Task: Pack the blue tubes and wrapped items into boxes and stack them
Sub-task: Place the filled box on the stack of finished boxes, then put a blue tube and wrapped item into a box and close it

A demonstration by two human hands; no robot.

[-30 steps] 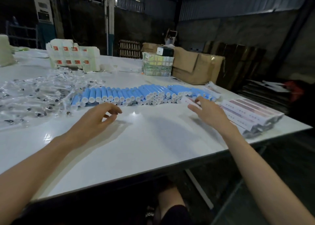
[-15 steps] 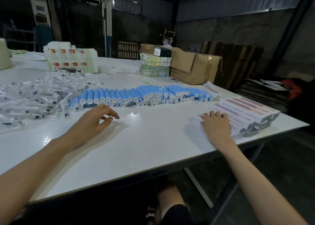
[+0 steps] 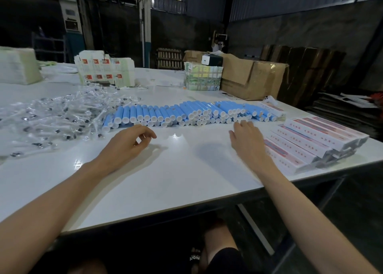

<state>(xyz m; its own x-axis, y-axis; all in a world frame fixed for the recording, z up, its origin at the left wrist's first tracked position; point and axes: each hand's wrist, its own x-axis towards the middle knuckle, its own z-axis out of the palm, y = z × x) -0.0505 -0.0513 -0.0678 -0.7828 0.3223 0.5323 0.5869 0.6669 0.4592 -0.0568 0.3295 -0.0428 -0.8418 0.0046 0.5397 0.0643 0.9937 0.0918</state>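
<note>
Blue, smooth and round-bodied, the plastic tubes (image 3: 186,113) lie side by side in a long, loosely layered row across the middle of the table (image 3: 165,186), their flat white caps turned towards the person. Both hands sit on the near side of that row, palms down.

The left hand (image 3: 128,143) is just short of the row's left end, its fingers loosely curled with nothing in them. The right hand (image 3: 246,136) is flatter, its fingers nearly straight and holding nothing. Its fingertips (image 3: 243,123) are right at the caps towards the row's right part; whether they touch cannot be told.

Left of the left hand spreads a crinkled heap of wrapped items (image 3: 51,120), slim pieces with dark ends sealed in clear, shiny film, meeting the tubes' left end. Just right of the right hand, at the table's edge, long flat white boxes (image 3: 310,141) with reddish printed strips lie in an overlapping stack.

The tabletop is glossy white and shows small glints of light. At its far side stand a stack of white cartons with red squares (image 3: 103,72), a taped bundle (image 3: 203,77) and a brown cardboard box (image 3: 255,78) with open flaps.
</note>
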